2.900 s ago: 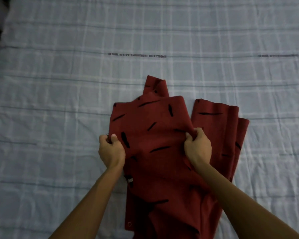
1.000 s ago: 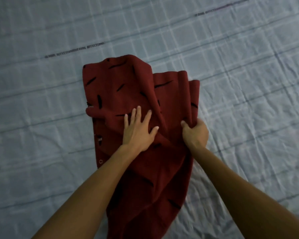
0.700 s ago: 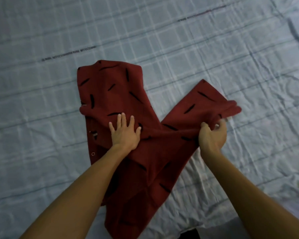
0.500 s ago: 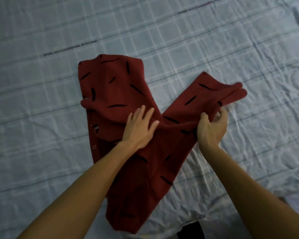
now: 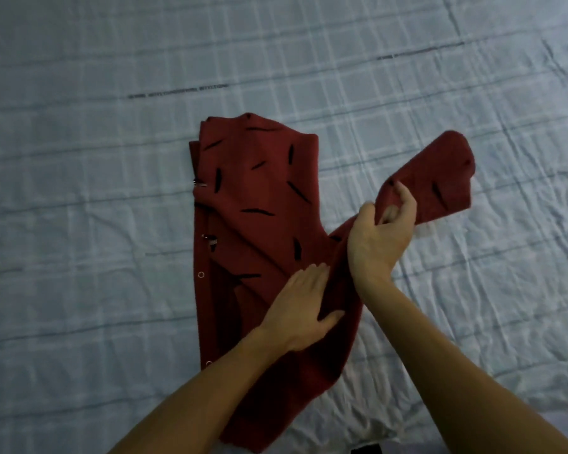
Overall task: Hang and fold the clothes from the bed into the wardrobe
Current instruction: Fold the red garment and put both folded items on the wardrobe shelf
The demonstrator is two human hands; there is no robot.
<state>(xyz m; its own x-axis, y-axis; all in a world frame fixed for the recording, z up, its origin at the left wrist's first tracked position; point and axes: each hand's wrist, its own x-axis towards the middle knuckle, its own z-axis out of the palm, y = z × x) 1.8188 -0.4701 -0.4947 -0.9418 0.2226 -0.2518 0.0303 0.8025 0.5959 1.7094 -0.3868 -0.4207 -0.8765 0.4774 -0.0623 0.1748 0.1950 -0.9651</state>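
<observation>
A dark red garment (image 5: pixel 259 204) with short black dashes and metal snaps down its left edge lies partly folded on the bed. My left hand (image 5: pixel 300 311) presses flat on its lower middle, fingers apart. My right hand (image 5: pixel 379 239) is palm up and grips the garment's sleeve (image 5: pixel 440 181), which is lifted off the sheet and points up and to the right. The wardrobe is not in view.
The bed sheet (image 5: pixel 95 224) is pale blue-grey with a check pattern and a line of small print, wrinkled on the right side. It fills nearly the whole view. A dark object shows at the bottom edge (image 5: pixel 366 450).
My right hand has pulled the sleeve out to the right, lifted it and turned palm up. My left hand slid down the garment toward me and stays flat on it.
</observation>
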